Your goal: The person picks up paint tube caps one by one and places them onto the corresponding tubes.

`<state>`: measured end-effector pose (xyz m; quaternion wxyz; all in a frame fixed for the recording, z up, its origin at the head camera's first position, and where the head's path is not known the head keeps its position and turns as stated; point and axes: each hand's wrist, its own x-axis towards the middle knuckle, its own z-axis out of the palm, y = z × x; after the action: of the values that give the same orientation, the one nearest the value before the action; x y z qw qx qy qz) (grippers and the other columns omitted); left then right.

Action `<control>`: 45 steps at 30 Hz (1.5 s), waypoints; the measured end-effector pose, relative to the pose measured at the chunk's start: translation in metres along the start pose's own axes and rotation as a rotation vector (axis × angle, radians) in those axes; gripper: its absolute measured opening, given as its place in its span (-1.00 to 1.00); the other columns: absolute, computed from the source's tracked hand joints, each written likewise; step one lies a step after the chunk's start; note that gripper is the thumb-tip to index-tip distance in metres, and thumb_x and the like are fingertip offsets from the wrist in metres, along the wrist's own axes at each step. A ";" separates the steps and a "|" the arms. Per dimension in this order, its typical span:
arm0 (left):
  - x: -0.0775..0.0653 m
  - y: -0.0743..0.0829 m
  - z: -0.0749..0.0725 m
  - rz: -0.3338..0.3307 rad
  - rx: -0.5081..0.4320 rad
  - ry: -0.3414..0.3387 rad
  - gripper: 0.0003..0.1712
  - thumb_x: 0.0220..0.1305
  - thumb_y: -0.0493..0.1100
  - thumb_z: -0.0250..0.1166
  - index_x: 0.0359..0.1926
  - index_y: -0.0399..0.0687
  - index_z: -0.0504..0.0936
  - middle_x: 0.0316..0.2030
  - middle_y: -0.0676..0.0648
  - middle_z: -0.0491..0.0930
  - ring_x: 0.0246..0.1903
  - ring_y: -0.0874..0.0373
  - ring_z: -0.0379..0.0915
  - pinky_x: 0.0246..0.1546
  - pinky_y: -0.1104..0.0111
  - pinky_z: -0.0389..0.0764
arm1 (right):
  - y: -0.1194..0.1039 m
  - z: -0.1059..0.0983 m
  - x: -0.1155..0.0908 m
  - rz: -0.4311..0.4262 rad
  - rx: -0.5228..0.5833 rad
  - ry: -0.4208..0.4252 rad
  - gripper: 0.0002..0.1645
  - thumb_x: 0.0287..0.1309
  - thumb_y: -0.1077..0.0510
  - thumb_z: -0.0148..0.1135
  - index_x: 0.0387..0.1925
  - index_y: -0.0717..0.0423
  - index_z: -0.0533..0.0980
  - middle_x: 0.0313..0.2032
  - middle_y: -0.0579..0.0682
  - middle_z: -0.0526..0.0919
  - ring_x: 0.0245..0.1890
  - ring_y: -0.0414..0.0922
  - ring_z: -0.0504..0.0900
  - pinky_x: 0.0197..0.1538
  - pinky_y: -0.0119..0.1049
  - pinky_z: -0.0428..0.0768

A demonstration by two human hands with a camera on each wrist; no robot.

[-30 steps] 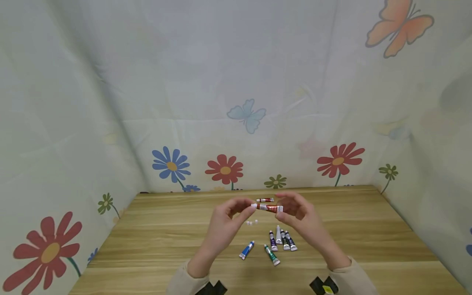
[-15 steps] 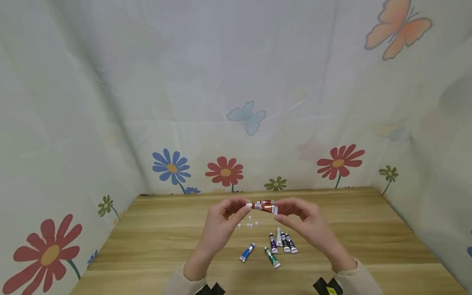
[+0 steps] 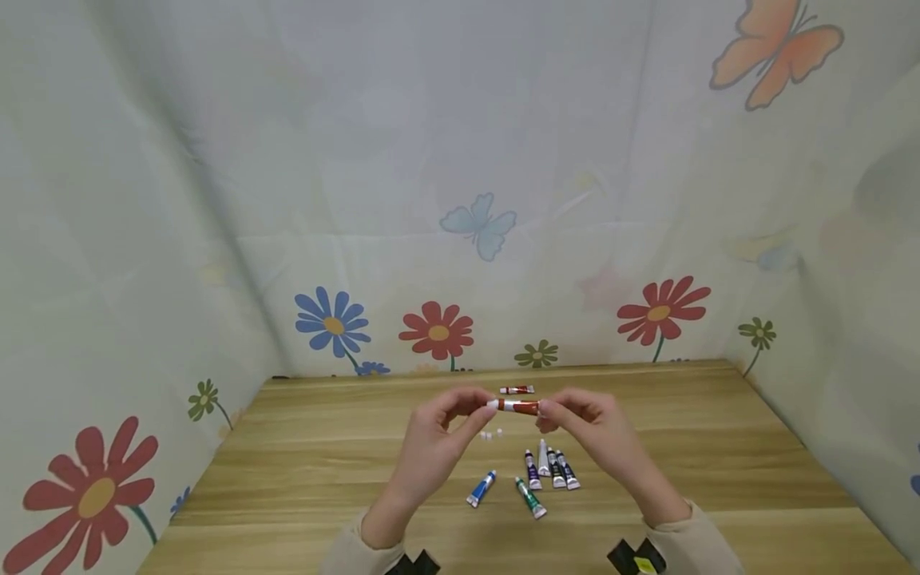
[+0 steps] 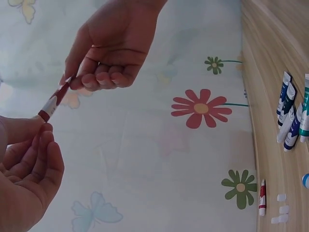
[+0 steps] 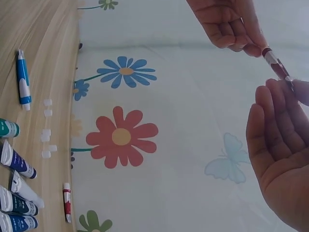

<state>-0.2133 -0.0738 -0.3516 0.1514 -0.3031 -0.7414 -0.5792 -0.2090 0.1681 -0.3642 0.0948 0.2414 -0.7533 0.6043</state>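
Observation:
A red-brown paint tube (image 3: 519,406) with a silver band is held level above the table between both hands. My left hand (image 3: 434,441) pinches its white cap end between thumb and index finger. At the flat tail end, my right hand (image 3: 607,439) pinches the tube, thumb in front. The left wrist view shows the same tube (image 4: 54,100) slanting between the two hands, its cap mostly covered by the left fingers. In the right wrist view the tail is at the right thumb (image 5: 300,92), with the other fingers loosely bent beneath.
On the wooden table (image 3: 323,463) lie a second red tube (image 3: 517,390) at the back, several small white caps (image 5: 46,137), a blue tube (image 3: 481,488), a green tube (image 3: 530,498), and a cluster with purple (image 3: 533,471), white (image 3: 543,458) and dark tubes. Flowered cloth (image 3: 359,200) surrounds the table.
My right fingers have closed onto the tube's tail from a looser, wider hold. The tube has rolled so its tail shows narrower. Both hands shifted slightly left, then back right.

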 end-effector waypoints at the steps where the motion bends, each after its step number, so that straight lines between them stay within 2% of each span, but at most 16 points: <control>1: 0.000 0.000 0.000 0.013 0.003 0.002 -0.87 0.36 -0.17 0.35 -0.12 -0.06 0.72 -0.22 0.06 0.71 -0.26 0.13 0.61 -0.17 0.35 0.63 | -0.001 0.000 0.000 0.011 0.010 0.000 -0.80 0.42 0.18 0.19 -0.23 0.22 0.67 -0.36 -0.01 0.74 -0.32 -0.06 0.73 -0.11 -0.21 0.67; 5: 0.001 0.000 0.000 0.029 0.009 0.012 -0.87 0.36 -0.19 0.35 -0.11 -0.09 0.72 -0.20 0.04 0.72 -0.25 0.14 0.62 -0.17 0.33 0.64 | -0.004 0.002 0.002 0.033 0.023 -0.005 -0.79 0.44 0.17 0.18 -0.22 0.22 0.66 -0.37 0.04 0.73 -0.33 -0.05 0.73 -0.11 -0.21 0.67; 11: 0.004 0.003 -0.006 -0.040 0.027 0.053 -0.85 0.35 -0.10 0.37 -0.11 -0.02 0.72 -0.19 0.09 0.71 -0.23 0.11 0.60 -0.14 0.33 0.62 | -0.006 0.002 0.004 0.004 0.013 0.007 -0.73 0.38 0.19 0.25 0.05 0.18 0.61 -0.22 0.10 0.70 -0.27 -0.06 0.69 -0.17 -0.24 0.67; 14: 0.003 0.005 -0.009 -0.070 0.029 0.069 -0.84 0.35 -0.09 0.37 -0.11 0.00 0.72 -0.19 0.10 0.70 -0.23 0.10 0.59 -0.14 0.30 0.62 | -0.005 0.003 0.003 -0.060 -0.005 0.017 -0.65 0.27 0.26 0.35 0.09 0.13 0.59 -0.18 0.03 0.68 -0.24 -0.08 0.67 -0.16 -0.27 0.66; 19: 0.001 0.005 -0.011 -0.098 0.013 0.064 -0.83 0.35 -0.08 0.37 -0.10 -0.01 0.71 -0.18 0.09 0.70 -0.22 0.07 0.59 -0.14 0.30 0.62 | -0.004 0.006 0.002 -0.226 -0.070 0.029 -0.60 0.17 0.34 0.41 0.05 0.07 0.61 -0.12 -0.07 0.66 -0.24 -0.13 0.64 -0.13 -0.31 0.65; 22: 0.000 0.005 -0.011 -0.106 0.003 0.060 -0.83 0.35 -0.08 0.37 -0.10 0.00 0.71 -0.18 0.08 0.70 -0.21 0.07 0.60 -0.12 0.31 0.61 | -0.004 0.007 0.002 -0.302 -0.089 0.035 -0.59 0.13 0.40 0.42 0.02 0.10 0.62 -0.11 -0.05 0.66 -0.26 -0.14 0.63 -0.16 -0.32 0.65; 25: 0.000 0.005 -0.010 -0.103 0.000 0.058 -0.83 0.35 -0.08 0.37 -0.10 0.01 0.71 -0.18 0.08 0.70 -0.20 0.07 0.60 -0.11 0.30 0.61 | -0.004 0.007 0.001 -0.339 -0.110 0.036 -0.59 0.12 0.43 0.40 0.02 0.13 0.62 -0.13 -0.03 0.68 -0.28 -0.15 0.63 -0.20 -0.33 0.64; 28: 0.001 0.005 -0.010 -0.091 0.003 0.053 -0.83 0.36 -0.08 0.36 -0.10 0.00 0.71 -0.18 0.08 0.70 -0.20 0.07 0.60 -0.11 0.30 0.61 | -0.005 0.006 0.001 -0.322 -0.140 0.036 -0.61 0.17 0.40 0.38 0.02 0.08 0.63 -0.16 -0.07 0.69 -0.27 -0.16 0.63 -0.21 -0.31 0.63; 32: 0.002 0.004 -0.010 -0.059 0.011 0.039 -0.84 0.37 -0.09 0.35 -0.10 -0.01 0.71 -0.18 0.08 0.70 -0.22 0.08 0.59 -0.11 0.31 0.61 | -0.006 0.005 0.000 -0.245 -0.170 0.034 -0.70 0.26 0.30 0.34 0.00 0.01 0.65 -0.21 -0.17 0.70 -0.25 -0.18 0.65 -0.17 -0.29 0.63; 36: 0.002 0.001 -0.012 -0.008 0.024 0.020 -0.86 0.37 -0.14 0.34 -0.10 -0.03 0.70 -0.18 0.07 0.70 -0.22 0.10 0.59 -0.10 0.29 0.62 | -0.005 0.005 -0.001 -0.189 -0.172 0.028 -0.76 0.32 0.24 0.31 -0.02 -0.05 0.65 -0.23 -0.20 0.72 -0.24 -0.18 0.66 -0.15 -0.26 0.62; 39: 0.001 0.000 -0.013 0.006 0.028 0.005 -0.86 0.37 -0.17 0.34 -0.09 -0.03 0.70 -0.18 0.07 0.70 -0.22 0.09 0.60 -0.12 0.29 0.63 | -0.004 0.006 -0.001 -0.178 -0.161 0.020 -0.77 0.34 0.24 0.29 -0.03 -0.06 0.66 -0.20 -0.20 0.73 -0.23 -0.18 0.68 -0.14 -0.26 0.63; 42: 0.000 0.001 -0.013 -0.041 0.017 -0.017 -0.85 0.37 -0.14 0.35 -0.08 -0.02 0.70 -0.19 0.06 0.70 -0.23 0.09 0.60 -0.13 0.29 0.62 | -0.002 0.007 -0.002 -0.178 -0.142 0.010 -0.78 0.34 0.26 0.27 -0.04 -0.04 0.66 -0.18 -0.18 0.74 -0.23 -0.16 0.69 -0.13 -0.26 0.63; 45: 0.000 0.003 -0.013 -0.123 -0.006 -0.040 -0.83 0.38 -0.08 0.35 -0.07 0.01 0.70 -0.19 0.06 0.69 -0.22 0.08 0.59 -0.14 0.29 0.61 | -0.001 0.007 -0.002 -0.168 -0.121 0.002 -0.79 0.36 0.26 0.25 -0.05 -0.01 0.67 -0.18 -0.17 0.75 -0.23 -0.12 0.70 -0.13 -0.24 0.63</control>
<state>-0.2126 -0.0856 -0.3456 0.0997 -0.2690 -0.7598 -0.5834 -0.2055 0.1616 -0.3666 0.1603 0.2973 -0.7653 0.5479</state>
